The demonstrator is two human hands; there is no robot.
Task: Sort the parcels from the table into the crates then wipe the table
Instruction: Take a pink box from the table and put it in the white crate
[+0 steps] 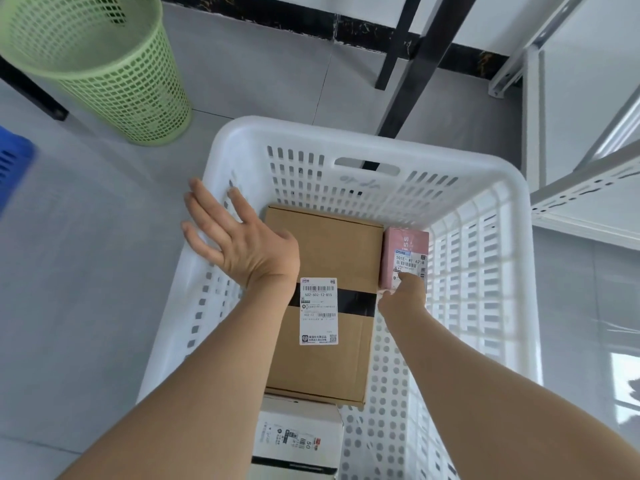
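A white slotted crate point(481, 271) stands on the grey floor below me. Inside lies a brown cardboard parcel point(329, 244) with a white shipping label. A white printed box point(298, 438) sits at the crate's near end. A small pink parcel point(405, 254) with a label stands against the right side of the brown one. My right hand point(403, 296) reaches down inside the crate and grips the pink parcel's near end. My left hand point(239, 237) hovers flat with fingers spread over the crate's left rim, holding nothing.
A green mesh waste basket point(104, 67) stands on the floor at the upper left. A blue crate's corner point(14, 164) shows at the left edge. Black table legs point(398, 57) rise behind the white crate, and a white metal shelf rack point(581, 188) stands to the right.
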